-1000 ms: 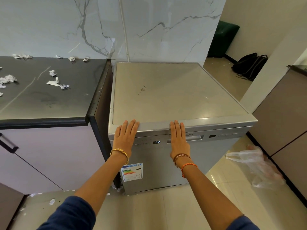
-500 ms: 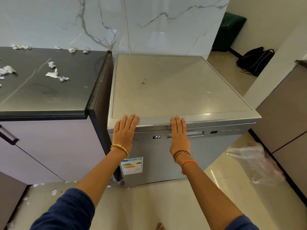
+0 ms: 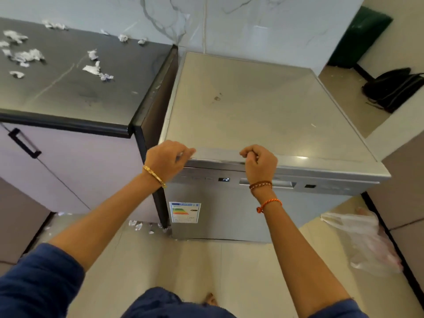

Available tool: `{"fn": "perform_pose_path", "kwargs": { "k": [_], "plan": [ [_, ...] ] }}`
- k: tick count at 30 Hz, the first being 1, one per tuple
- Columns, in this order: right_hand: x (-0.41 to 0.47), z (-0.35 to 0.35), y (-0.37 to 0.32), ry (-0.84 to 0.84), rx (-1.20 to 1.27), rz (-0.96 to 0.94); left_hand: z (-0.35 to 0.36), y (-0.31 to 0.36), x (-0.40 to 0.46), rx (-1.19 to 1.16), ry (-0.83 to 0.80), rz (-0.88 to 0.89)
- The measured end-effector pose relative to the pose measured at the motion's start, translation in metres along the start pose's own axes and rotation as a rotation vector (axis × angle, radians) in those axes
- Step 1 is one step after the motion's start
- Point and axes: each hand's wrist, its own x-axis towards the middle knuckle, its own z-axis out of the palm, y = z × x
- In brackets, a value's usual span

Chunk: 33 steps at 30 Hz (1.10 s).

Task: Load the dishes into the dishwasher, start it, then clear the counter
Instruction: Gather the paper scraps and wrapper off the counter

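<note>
A silver dishwasher (image 3: 252, 106) stands with its door closed, and its small display (image 3: 224, 179) shows "P2". My left hand (image 3: 168, 160) hovers at the front left edge of its top, fingers curled and holding nothing. My right hand (image 3: 260, 162) is at the front edge near the middle, fingers also curled with nothing in them. Left of the dishwasher, the dark counter (image 3: 68, 88) carries several crumpled paper scraps (image 3: 96, 68). No dishes are in view.
A white plastic bag (image 3: 364, 244) lies on the tiled floor to the right. A black backpack (image 3: 394, 88) and a green bin (image 3: 358, 37) sit at the back right. More paper scraps (image 3: 137, 224) lie on the floor by the cabinet, whose handle (image 3: 24, 143) is on the left.
Both hands lay flat on the dishwasher's front top edge; now their fingers have curled and lifted at that edge. The camera has tilted further down and closer.
</note>
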Motion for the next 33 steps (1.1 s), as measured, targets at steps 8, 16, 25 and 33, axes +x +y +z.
{"fn": "perform_pose_path", "kwargs": {
  "k": [8, 16, 25, 33],
  "plan": [
    [0.000, 0.109, -0.057, -0.126, 0.247, -0.251, -0.063, -0.064, -0.001, -0.158, 0.343, -0.492],
    [0.028, 0.257, -0.129, -0.332, 0.169, -0.262, -0.119, -0.209, 0.021, -0.301, 0.361, -0.786],
    [0.091, 0.420, -0.181, -0.527, -0.196, -0.128, -0.145, -0.339, 0.074, -0.524, 0.130, -0.959],
    [0.135, 0.495, -0.185, -0.450, -0.530, -0.386, -0.142, -0.385, 0.121, -0.803, 0.287, -1.217]
  ]
}}
